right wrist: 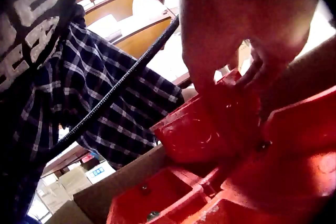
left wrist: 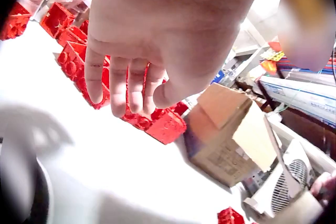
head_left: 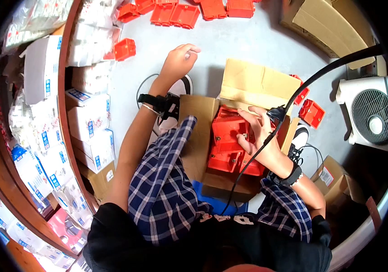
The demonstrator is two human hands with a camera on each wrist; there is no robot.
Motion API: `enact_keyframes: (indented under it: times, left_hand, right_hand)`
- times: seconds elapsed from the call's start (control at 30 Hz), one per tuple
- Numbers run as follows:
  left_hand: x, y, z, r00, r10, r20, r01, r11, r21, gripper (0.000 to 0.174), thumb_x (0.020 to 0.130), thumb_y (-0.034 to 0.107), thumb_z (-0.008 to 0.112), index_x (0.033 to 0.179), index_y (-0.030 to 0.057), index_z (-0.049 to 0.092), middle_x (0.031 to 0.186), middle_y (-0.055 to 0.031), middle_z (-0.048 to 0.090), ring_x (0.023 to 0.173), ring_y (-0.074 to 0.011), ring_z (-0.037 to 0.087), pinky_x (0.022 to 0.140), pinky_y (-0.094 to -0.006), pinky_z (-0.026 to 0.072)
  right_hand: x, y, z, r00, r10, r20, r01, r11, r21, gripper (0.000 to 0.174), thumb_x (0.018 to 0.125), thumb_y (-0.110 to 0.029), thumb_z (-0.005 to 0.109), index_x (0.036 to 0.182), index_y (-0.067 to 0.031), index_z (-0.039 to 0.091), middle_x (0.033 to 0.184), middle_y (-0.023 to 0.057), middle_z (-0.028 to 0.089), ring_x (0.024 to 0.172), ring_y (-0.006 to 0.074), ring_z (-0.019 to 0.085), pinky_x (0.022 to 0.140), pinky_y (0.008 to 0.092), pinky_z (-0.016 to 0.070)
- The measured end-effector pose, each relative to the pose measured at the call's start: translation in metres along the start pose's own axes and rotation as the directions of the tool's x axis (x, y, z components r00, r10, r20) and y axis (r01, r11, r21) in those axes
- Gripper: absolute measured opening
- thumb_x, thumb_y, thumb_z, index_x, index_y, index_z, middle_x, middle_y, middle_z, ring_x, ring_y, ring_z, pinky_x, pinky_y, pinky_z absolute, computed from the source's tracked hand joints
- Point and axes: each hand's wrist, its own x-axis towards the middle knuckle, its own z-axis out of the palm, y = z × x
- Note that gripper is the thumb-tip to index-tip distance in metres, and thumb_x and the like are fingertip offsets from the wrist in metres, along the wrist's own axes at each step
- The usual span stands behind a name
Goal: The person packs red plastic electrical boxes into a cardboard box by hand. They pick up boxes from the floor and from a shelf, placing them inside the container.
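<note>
A cardboard box [head_left: 198, 136] stands with its flaps spread between the person's knees, holding several red plastic electrical back boxes [head_left: 228, 161]. Inside its opening, the right hand [head_left: 264, 138] grips one red back box [right wrist: 191, 134], thumb and fingers apart across it. The fingertips are partly hidden in the right wrist view. Beyond the box's left side, the left hand [head_left: 181, 62] is held out over the floor with nothing in it. Its fingers hang loosely bent in the left wrist view, and more red back boxes [left wrist: 165, 127] lie behind them.
Rows of red back boxes [head_left: 185, 17] lie on the grey floor ahead, with one [head_left: 311, 113] by the right foot. Shelves of white cartons [head_left: 89, 115] line the left. A fan [head_left: 370, 111] and an open carton [head_left: 330, 27] stand right. A black cable [head_left: 330, 68] crosses the view.
</note>
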Motion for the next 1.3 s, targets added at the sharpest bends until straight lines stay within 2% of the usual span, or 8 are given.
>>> enact_keyframes:
  times: [0.07,0.17,0.4,0.73,1.0,1.07,1.2,1.3]
  left_hand:
    - [0.008,-0.019,-0.015,1.0,0.02,-0.005,-0.021,0.999,-0.026,0.023,0.089,0.013,0.059,0.109,0.0048,0.067,0.101,-0.0137,0.068,0.087,-0.0194,0.065,0.08,-0.0301,0.0512]
    - [0.028,-0.036,-0.039,0.996,0.019,-0.083,-0.004,0.986,0.169,0.035,0.082,0.011,0.062,0.117,0.007,0.062,0.11,-0.0184,0.063,0.103,-0.0351,0.062,0.091,-0.04,0.0495]
    - [0.084,-0.08,-0.041,0.99,0.071,-0.118,-0.008,0.886,0.464,0.059,0.079,0.016,0.065,0.136,0.0168,0.051,0.137,-0.0259,0.047,0.129,-0.0458,0.043,0.108,-0.0469,0.0372]
    - [0.108,-0.085,-0.028,0.983,-0.181,0.007,0.114,0.647,0.754,0.039,0.081,0.03,0.067,0.119,0.0209,0.064,0.125,-0.0166,0.059,0.128,-0.0386,0.044,0.103,-0.0482,0.0387]
    - [0.083,-0.046,-0.026,0.966,-0.257,0.02,0.222,0.87,0.441,0.033,0.085,0.033,0.067,0.106,0.0078,0.066,0.095,-0.0208,0.069,0.091,-0.0384,0.066,0.077,-0.046,0.052]
    - [0.082,-0.049,-0.027,0.981,-0.163,-0.101,0.187,0.932,0.311,0.029,0.085,0.029,0.07,0.104,0.0079,0.068,0.077,-0.0112,0.068,0.071,-0.0206,0.065,0.069,-0.0324,0.0511]
    - [0.076,-0.013,-0.049,0.924,-0.376,0.065,0.367,0.923,0.116,0.028,0.091,0.025,0.066,0.111,0.0049,0.065,0.079,-0.004,0.068,0.073,-0.008,0.06,0.068,-0.0247,0.0481]
    - [0.068,0.008,-0.058,0.918,-0.353,0.183,0.397,0.827,-0.398,0.023,0.099,0.02,0.056,0.112,0.0024,0.064,0.093,0.0004,0.067,0.082,-0.0058,0.059,0.074,-0.0218,0.046]
  right_hand:
    - [0.0,0.001,0.002,0.998,0.021,0.051,-0.029,0.985,0.169,0.051,0.077,-0.008,0.072,0.125,-0.0041,0.054,0.119,0.0191,0.049,0.096,0.0343,0.057,0.078,0.0414,0.0516]
    - [0.006,-0.01,-0.003,0.99,-0.108,0.09,0.108,0.994,0.004,0.043,0.076,-0.013,0.074,0.115,-0.0025,0.059,0.109,0.0146,0.055,0.091,0.0334,0.059,0.078,0.0395,0.0518]
    - [0.005,-0.016,-0.014,0.991,-0.123,0.05,0.124,0.992,-0.018,0.031,0.078,-0.013,0.071,0.107,-0.0043,0.064,0.108,0.0131,0.058,0.09,0.0311,0.063,0.075,0.0388,0.0533]
    - [0.017,-0.015,-0.026,0.991,-0.123,0.048,0.125,0.992,-0.023,0.026,0.08,-0.01,0.067,0.105,-0.0051,0.065,0.107,0.0128,0.059,0.082,0.0305,0.064,0.067,0.0385,0.0538]
    - [0.022,-0.014,-0.033,0.975,-0.22,0.039,0.22,0.975,0.019,0.024,0.078,-0.006,0.067,0.102,-0.0038,0.064,0.105,0.0129,0.059,0.079,0.0294,0.064,0.065,0.0368,0.0534]
    - [0.027,-0.013,-0.034,0.974,-0.227,0.0,0.227,0.974,0.009,0.024,0.077,-0.004,0.067,0.101,-0.0036,0.063,0.103,0.0125,0.06,0.077,0.0284,0.064,0.064,0.0361,0.0531]
    - [0.031,-0.009,-0.037,0.967,-0.244,-0.073,0.245,0.97,-0.003,0.025,0.076,-0.002,0.067,0.101,-0.0036,0.063,0.098,0.0111,0.059,0.072,0.0258,0.063,0.062,0.0344,0.052]
    - [0.034,-0.01,-0.042,0.967,-0.237,-0.094,0.236,0.972,-0.02,0.025,0.074,-0.001,0.068,0.099,-0.0036,0.064,0.097,0.0102,0.059,0.071,0.0262,0.062,0.061,0.0346,0.0514]
